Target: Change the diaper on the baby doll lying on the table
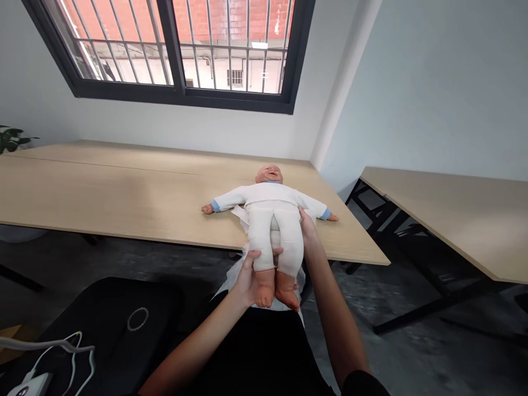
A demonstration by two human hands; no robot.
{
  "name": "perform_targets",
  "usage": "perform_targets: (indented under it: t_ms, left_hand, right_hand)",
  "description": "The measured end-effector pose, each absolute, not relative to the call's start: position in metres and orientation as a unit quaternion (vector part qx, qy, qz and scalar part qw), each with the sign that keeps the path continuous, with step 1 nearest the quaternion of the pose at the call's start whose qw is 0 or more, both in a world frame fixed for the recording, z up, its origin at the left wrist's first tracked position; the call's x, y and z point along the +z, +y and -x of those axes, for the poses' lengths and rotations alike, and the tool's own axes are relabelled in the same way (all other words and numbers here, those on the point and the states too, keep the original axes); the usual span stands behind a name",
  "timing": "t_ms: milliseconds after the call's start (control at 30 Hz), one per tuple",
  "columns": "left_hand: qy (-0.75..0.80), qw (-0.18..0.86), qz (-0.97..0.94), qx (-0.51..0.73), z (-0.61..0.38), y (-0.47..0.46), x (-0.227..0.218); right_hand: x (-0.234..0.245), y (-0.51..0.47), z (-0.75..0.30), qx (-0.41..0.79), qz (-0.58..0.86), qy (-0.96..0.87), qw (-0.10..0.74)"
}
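A baby doll [270,192] in white clothes with blue cuffs lies on its back at the table's front edge, arms spread. Its bare feet point toward me, past the edge. My left hand [247,280] is wrapped around the lower leg on the left, with fingertips showing between the legs. At the doll's hip on the right, my right hand [308,228] grips its side; most of those fingers are hidden behind the body. A thin white cloth [235,275] hangs beneath the doll, and a white flap [240,214] sticks out beside its left-hand hip.
The doll's upper body rests on a light wooden table [124,192] below a barred window [177,49]. A second table [454,214] stands to the right. At lower left are a black chair [115,324], white cables [74,352] and a white device [35,385]. A plant [14,138] shows at far left.
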State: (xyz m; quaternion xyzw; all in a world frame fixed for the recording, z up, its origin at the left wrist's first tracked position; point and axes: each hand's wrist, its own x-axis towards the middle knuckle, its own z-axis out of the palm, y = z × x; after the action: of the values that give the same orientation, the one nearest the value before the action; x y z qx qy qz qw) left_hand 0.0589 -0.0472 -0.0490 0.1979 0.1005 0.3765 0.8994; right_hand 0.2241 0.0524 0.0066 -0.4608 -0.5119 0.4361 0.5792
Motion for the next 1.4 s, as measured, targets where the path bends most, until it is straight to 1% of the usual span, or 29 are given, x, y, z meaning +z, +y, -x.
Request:
perform_targets:
  t_ms: [67,100,200,300,400,467,533,567,600,633,733,800,867,933,1033,1167,1300,1333,1400]
  left_hand:
    - [0.155,0.881,-0.213,0.392,-0.052,-0.048,-0.046]
    - [0.186,0.871,-0.225,0.396,-0.048,-0.049,-0.044]
    - [0.281,0.833,-0.272,0.392,-0.038,-0.055,-0.034]
    - [0.355,0.765,-0.349,0.409,-0.032,-0.063,-0.027]
    - [0.429,0.662,-0.447,0.422,-0.026,-0.065,-0.026]
    - [0.478,0.563,-0.513,0.438,-0.022,-0.063,-0.028]
    - [0.533,0.442,-0.562,0.452,-0.017,-0.060,-0.031]
    - [0.555,0.396,-0.573,0.455,-0.015,-0.059,-0.032]
    - [0.567,0.373,-0.577,0.455,-0.014,-0.058,-0.034]
    - [0.566,0.380,-0.574,0.454,-0.013,-0.058,-0.035]
    - [0.501,0.490,-0.550,0.453,-0.015,-0.058,-0.039]
    - [0.468,0.530,-0.521,0.477,-0.017,-0.058,-0.043]
    - [0.460,0.521,-0.498,0.518,-0.018,-0.054,-0.044]
    - [0.466,0.489,-0.508,0.534,-0.017,-0.047,-0.040]
    - [0.479,0.454,-0.575,0.484,-0.012,-0.030,-0.024]
    - [0.494,0.469,-0.620,0.390,-0.006,0.007,0.005]
    - [0.424,0.511,-0.601,0.444,-0.009,0.046,0.017]
    - [0.413,0.513,-0.592,0.466,-0.012,0.054,0.016]
    - [0.425,0.480,-0.573,0.511,-0.018,0.064,0.011]
  right_hand:
    - [0.008,0.039,-0.227,0.517,0.447,-0.437,0.584]
    - [0.008,0.029,-0.229,0.539,0.451,-0.397,0.590]
    - [0.001,-0.005,-0.231,0.522,0.490,-0.342,0.609]
    - [-0.011,-0.040,-0.225,0.437,0.522,-0.399,0.614]
    - [-0.024,-0.062,-0.213,0.325,0.569,-0.490,0.575]
    - [-0.030,-0.068,-0.205,0.253,0.602,-0.540,0.531]
    - [-0.034,-0.069,-0.201,0.194,0.620,-0.572,0.501]
    - [-0.035,-0.068,-0.201,0.175,0.624,-0.581,0.492]
    - [-0.037,-0.067,-0.201,0.164,0.627,-0.586,0.486]
    - [-0.037,-0.066,-0.202,0.159,0.628,-0.591,0.480]
    - [-0.038,-0.064,-0.205,0.154,0.626,-0.604,0.468]
    - [-0.039,-0.064,-0.207,0.149,0.620,-0.614,0.466]
    - [-0.040,-0.064,-0.209,0.145,0.614,-0.622,0.463]
    - [-0.041,-0.064,-0.210,0.143,0.614,-0.627,0.458]
    - [-0.042,-0.063,-0.211,0.140,0.615,-0.629,0.455]
    - [-0.041,-0.062,-0.213,0.137,0.609,-0.636,0.453]
    - [-0.042,-0.063,-0.212,0.132,0.606,-0.642,0.451]
    - [-0.042,-0.063,-0.212,0.131,0.607,-0.641,0.451]
    - [-0.042,-0.063,-0.212,0.127,0.609,-0.639,0.453]
